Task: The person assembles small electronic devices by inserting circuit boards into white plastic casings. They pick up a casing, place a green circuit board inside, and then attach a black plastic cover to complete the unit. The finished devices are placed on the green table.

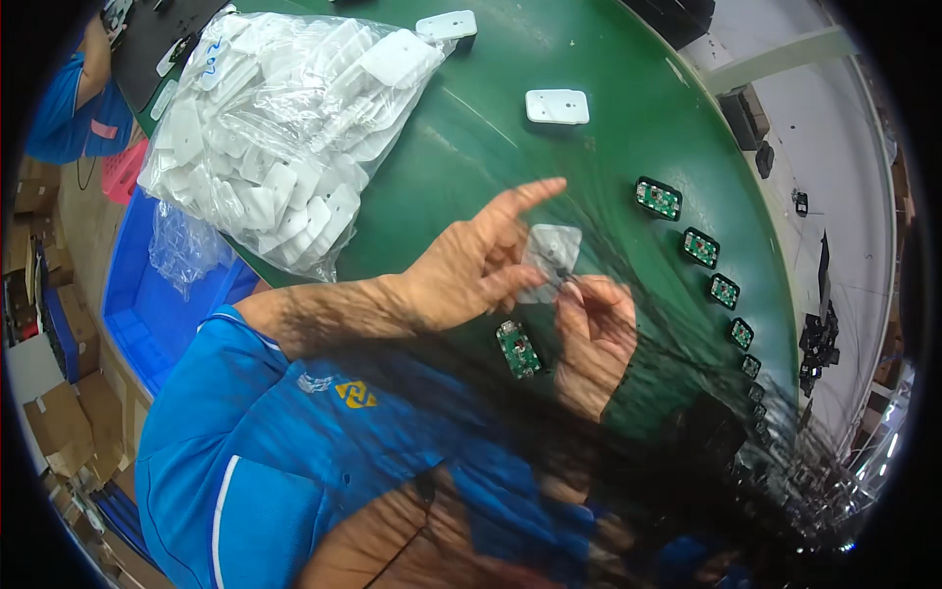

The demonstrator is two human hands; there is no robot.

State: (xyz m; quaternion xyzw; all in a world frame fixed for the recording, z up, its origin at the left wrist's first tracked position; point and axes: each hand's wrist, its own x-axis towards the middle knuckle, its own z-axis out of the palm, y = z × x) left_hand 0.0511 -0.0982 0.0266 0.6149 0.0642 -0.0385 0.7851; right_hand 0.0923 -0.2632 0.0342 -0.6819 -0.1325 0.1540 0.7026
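Observation:
My left hand [481,260] holds a white plastic cover [559,240] between thumb and curled fingers, its index finger stretched out above. At the cover's lower edge my right hand [596,329] is closed in a pinch. A small dark spot shows by those fingertips, but strands of dark hair blur it, and I cannot make out what it is. Just below both hands, a green circuit board [517,348] lies on the green table [451,128]. Farther off, a white cover piece [556,107] rests alone.
A large clear bag [275,128] full of white covers fills the table's far left. Another white cover [446,26] sits beside it. Several circuit boards in dark housings [657,198] line the right edge. A blue bin [147,324] stands at the left; beyond it is another person's sleeve [64,123].

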